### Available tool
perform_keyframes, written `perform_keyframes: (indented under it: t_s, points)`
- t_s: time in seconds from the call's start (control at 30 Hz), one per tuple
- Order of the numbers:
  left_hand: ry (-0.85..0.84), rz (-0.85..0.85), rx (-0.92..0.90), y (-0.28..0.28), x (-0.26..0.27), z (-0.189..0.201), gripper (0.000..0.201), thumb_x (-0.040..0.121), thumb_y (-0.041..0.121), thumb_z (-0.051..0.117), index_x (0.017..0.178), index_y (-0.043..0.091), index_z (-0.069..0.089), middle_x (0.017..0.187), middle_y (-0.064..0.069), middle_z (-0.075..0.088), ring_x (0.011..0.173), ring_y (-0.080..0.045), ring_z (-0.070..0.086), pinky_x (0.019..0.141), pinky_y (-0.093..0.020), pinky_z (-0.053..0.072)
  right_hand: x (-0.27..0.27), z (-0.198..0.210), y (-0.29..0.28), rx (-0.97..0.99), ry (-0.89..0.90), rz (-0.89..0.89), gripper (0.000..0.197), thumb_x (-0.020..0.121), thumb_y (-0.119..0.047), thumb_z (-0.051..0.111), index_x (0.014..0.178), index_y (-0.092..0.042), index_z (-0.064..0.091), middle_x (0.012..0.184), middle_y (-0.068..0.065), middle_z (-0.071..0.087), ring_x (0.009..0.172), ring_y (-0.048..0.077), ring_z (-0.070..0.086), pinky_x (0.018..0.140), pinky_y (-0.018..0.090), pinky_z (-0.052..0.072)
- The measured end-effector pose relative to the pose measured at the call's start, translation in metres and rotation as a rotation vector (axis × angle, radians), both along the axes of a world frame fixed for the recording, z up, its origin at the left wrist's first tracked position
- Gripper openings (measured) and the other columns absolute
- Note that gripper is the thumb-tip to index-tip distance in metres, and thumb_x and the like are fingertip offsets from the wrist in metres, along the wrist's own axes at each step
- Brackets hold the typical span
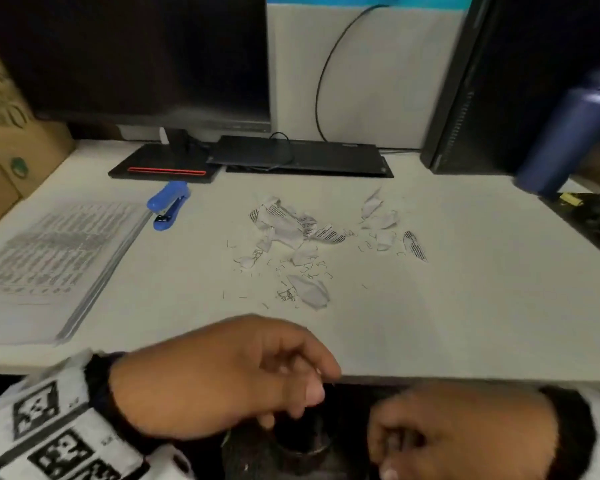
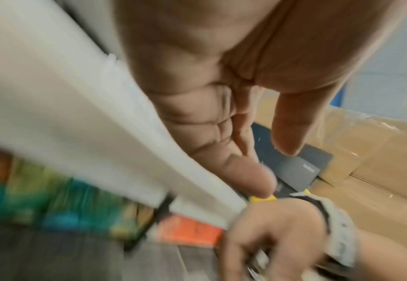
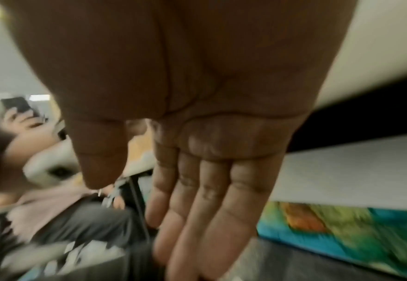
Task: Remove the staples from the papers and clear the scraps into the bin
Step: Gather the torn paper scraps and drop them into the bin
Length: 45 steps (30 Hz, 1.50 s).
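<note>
- My left hand (image 1: pixel 222 375) sits at the near edge of the desk (image 1: pixel 465 306), fingers loosely curled with the tips drawn toward the thumb; the left wrist view shows the thumb apart from the fingers and nothing I can make out between them.
- My right hand (image 1: pixel 465 434) is lower, below the desk edge. The right wrist view shows its fingers straight and together, palm bare, holding nothing.
- Something dark and round lies between and under both hands, likely the bin (image 1: pixel 298 441); it is too dim for me to be sure.
- The scraps (image 1: pixel 291 230) lie mid-desk, well apart from both hands: torn, crumpled bits of printed paper with loose staples (image 1: pixel 284 268) scattered among and in front of them.
- The papers (image 1: pixel 49 265) are stacked at the left, the stapler (image 1: pixel 168 206) just beside their far corner.
- Handling, as I judge it: the scraps are featherlight and soft, so I would pinch them in bunches or sweep them with a flat palm toward the edge.
- The staples are tiny, stiff and sharp-ended, poor to pinch 1 by 1; sweeping them along with the paper into a cupped hand looks safer.
</note>
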<state>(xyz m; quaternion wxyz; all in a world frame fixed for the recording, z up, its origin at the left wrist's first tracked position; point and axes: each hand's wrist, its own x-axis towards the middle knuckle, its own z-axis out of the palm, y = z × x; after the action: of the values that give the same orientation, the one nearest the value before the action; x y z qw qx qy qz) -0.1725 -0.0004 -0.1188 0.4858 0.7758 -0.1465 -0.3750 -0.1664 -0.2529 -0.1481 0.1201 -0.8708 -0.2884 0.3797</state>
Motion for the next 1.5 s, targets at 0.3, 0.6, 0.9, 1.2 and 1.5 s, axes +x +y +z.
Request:
perform_keyframes:
  t_s: [0.3, 0.6, 0.9, 1.2, 1.5]
  points:
    - [-0.789, 0.517, 0.443, 0.041, 0.179, -0.014, 0.017, 0.096, 0.024, 0.059, 0.110, 0.024, 0.069, 0.118, 0.002, 0.068, 0.093, -0.011, 0.062, 0.072, -0.017, 0.048, 0.163, 0.021, -0.065, 0.159, -0.646, -0.558, 0.012, 0.087, -0.017, 0.063, 0.081, -0.027, 0.061, 0.092, -0.004, 0.066, 0.089, 0.019, 0.062, 0.075, 0.025, 0.046]
    - [-0.689, 0.141, 0.672, 0.028, 0.213, -0.027, 0.068, 0.098, 0.034, 0.055, 0.157, 0.031, 0.021, 0.164, 0.002, 0.020, 0.149, -0.019, 0.024, 0.118, -0.032, 0.021, 0.240, 0.003, -0.034, 0.009, -0.727, -0.528, 0.063, 0.086, -0.010, 0.057, 0.143, -0.031, 0.042, 0.156, -0.003, 0.031, 0.138, 0.026, 0.037, 0.111, 0.040, 0.037]
    - [-0.693, 0.129, 0.780, 0.026, 0.214, -0.033, 0.042, 0.080, 0.048, 0.073, 0.120, 0.041, 0.063, 0.119, 0.005, 0.052, 0.114, -0.020, 0.051, 0.095, -0.039, 0.050, 0.261, -0.011, -0.010, -0.224, -0.717, -0.380, 0.047, 0.080, -0.015, 0.054, 0.122, -0.038, 0.057, 0.123, -0.006, 0.053, 0.113, 0.020, 0.056, 0.091, 0.037, 0.053]
    - [-0.824, 0.388, 0.621, 0.029, 0.213, -0.026, 0.021, 0.091, 0.040, 0.062, 0.092, 0.020, 0.057, 0.091, 0.001, 0.059, 0.079, -0.016, 0.055, 0.067, -0.025, 0.040, 0.253, 0.003, -0.011, -0.023, -0.851, -0.511, 0.013, 0.089, -0.014, 0.045, 0.093, -0.019, 0.056, 0.099, 0.002, 0.058, 0.080, 0.021, 0.057, 0.066, 0.029, 0.045]
    - [-0.800, 0.579, 0.540, 0.032, 0.215, -0.020, 0.031, 0.100, 0.018, 0.051, 0.130, 0.023, 0.049, 0.107, 0.002, 0.056, 0.087, -0.017, 0.055, 0.074, -0.029, 0.042, 0.236, 0.027, 0.006, 0.233, -0.859, -0.540, 0.016, 0.094, -0.017, 0.037, 0.086, -0.019, 0.051, 0.084, 0.005, 0.062, 0.076, 0.028, 0.057, 0.058, 0.027, 0.040]
